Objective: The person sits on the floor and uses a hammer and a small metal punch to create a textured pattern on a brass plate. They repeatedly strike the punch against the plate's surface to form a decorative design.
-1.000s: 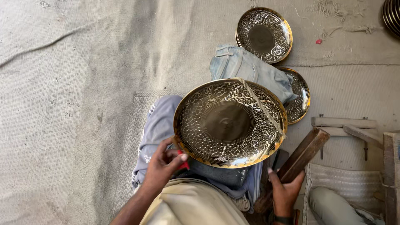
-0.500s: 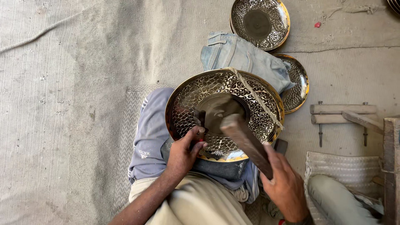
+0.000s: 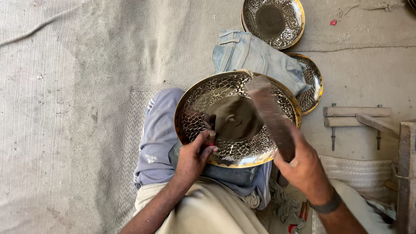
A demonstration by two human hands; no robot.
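Left hand (image 3: 193, 158) pinches punch (image 3: 212, 137) on brass tray (image 3: 237, 119); right hand (image 3: 303, 162) (fist closed) grips mallet (image 3: 271, 115).

Far plate (image 3: 273, 21): shiny, patterned, on the floor
Jeans (image 3: 255, 58): folded, blue
Right: wooden bench (image 3: 355, 117)
Near: grey rags (image 3: 286, 208)

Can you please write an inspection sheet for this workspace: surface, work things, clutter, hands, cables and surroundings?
Surface: grey woven matting covers the floor.
Work things: large patterned brass plate rests on the person's lap; a small punch stands on it; a wooden mallet is raised over it.
Clutter: folded denim cloth; two more patterned plates; rags by the knee.
Hands: left hand pinches the punch; right hand grips the mallet.
Cables: nothing seen.
Surroundings: wooden bars with bolts and a wooden block at the right.
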